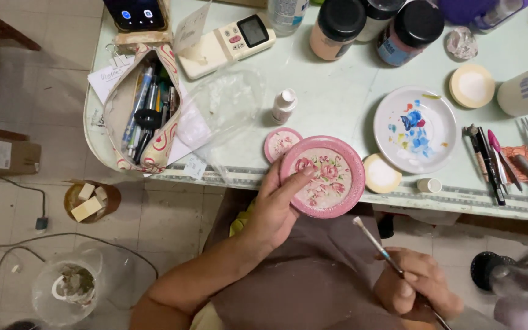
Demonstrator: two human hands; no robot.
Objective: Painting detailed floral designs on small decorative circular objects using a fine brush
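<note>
worktop [337, 98]: pale green, pretty cluttered with jars, a pencil case and a white paint plate [415, 129]
pink plate [323, 176]: rose-painted, held up just off the front edge; looks stiff and light, probably chippy, rim is the safe spot so the paint isn't smudged
left hand [274, 206]: gripping that rim, thumb on the face
right hand [420, 286]: closed on the brush
brush [392, 263]: thin, light, tip pointing up toward the plate

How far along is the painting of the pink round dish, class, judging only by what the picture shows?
Looks done: the pink dish already carries several pink roses with green leaves, and the white palette plate holds used blue and red paint. In hand: the left hand holds the dish tilted up; the right hand holds a brush away from it. What remains cannot be told.
</note>
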